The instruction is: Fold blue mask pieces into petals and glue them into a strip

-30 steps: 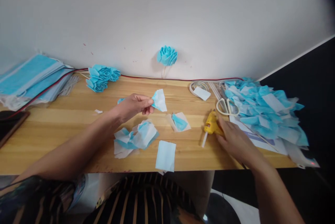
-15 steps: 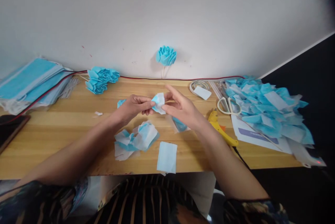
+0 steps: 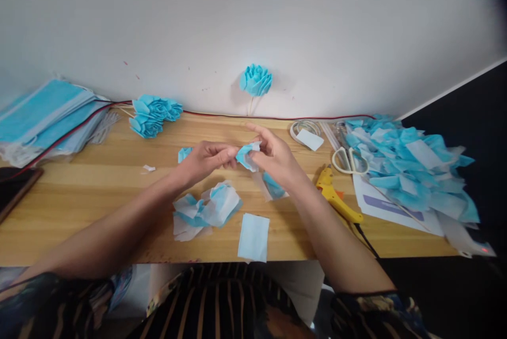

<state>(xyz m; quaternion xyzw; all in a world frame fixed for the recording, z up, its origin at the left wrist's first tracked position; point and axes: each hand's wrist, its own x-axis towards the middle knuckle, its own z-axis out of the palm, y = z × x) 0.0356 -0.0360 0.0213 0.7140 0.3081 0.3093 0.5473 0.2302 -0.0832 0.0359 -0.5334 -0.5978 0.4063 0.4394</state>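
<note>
Over the middle of the wooden table, a small curled piece of blue and white mask fabric [image 3: 246, 156] is between my two hands. My left hand [image 3: 209, 162] is closed, its thumb and fingers pinching the left tip of the piece. My right hand [image 3: 277, 159] grips the other side, thumb pressed on the white edge and index finger stretched out above. Beneath my hands lie crumpled blue-white fabric pieces [image 3: 214, 207]. Another piece [image 3: 273, 187] rests partly under my right wrist, and a small blue bit [image 3: 184, 154] is beside my left hand. A flat pale-blue rectangle [image 3: 253, 237] lies near the front edge.
A blue fabric flower [image 3: 256, 80] on a stick leans against the wall; more flowers [image 3: 152, 114] lie left of it. Stacked face masks [image 3: 51, 112] and a phone [image 3: 16, 191] are at left. At right are a yellow glue gun [image 3: 336, 196], scissors [image 3: 350, 160] and heaped fabric pieces [image 3: 415, 165].
The fabric piece has shifted slightly right and turned, showing more blue. My right thumb has moved onto its white edge and my left fingers have slid to its tip. The camera view shifted slightly.
</note>
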